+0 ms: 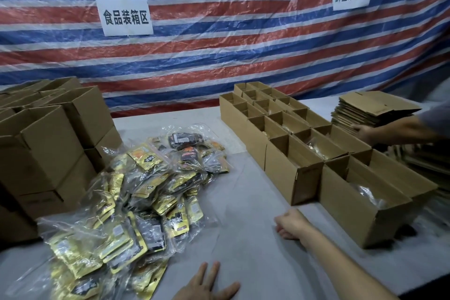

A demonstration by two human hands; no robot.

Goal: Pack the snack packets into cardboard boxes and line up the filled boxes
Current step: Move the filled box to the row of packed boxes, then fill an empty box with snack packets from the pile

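Note:
A heap of gold-and-black snack packets (136, 202) in clear plastic lies on the grey table (246, 202), left of centre. Several open cardboard boxes (304, 153) stand in rows on the right, and some hold packets. The nearest open box (360, 212) sits at the front right. My left hand (207, 282) lies flat on the table at the bottom, fingers spread, holding nothing. My right hand (291, 224) is curled into a fist on the table, just in front of the box rows, and no object shows in it.
Closed cardboard boxes (48, 143) are stacked at the left edge. A pile of flat folded cartons (370, 109) lies at the back right, where another person's hand (365, 131) rests on it. A striped tarpaulin with two paper signs hangs behind the table.

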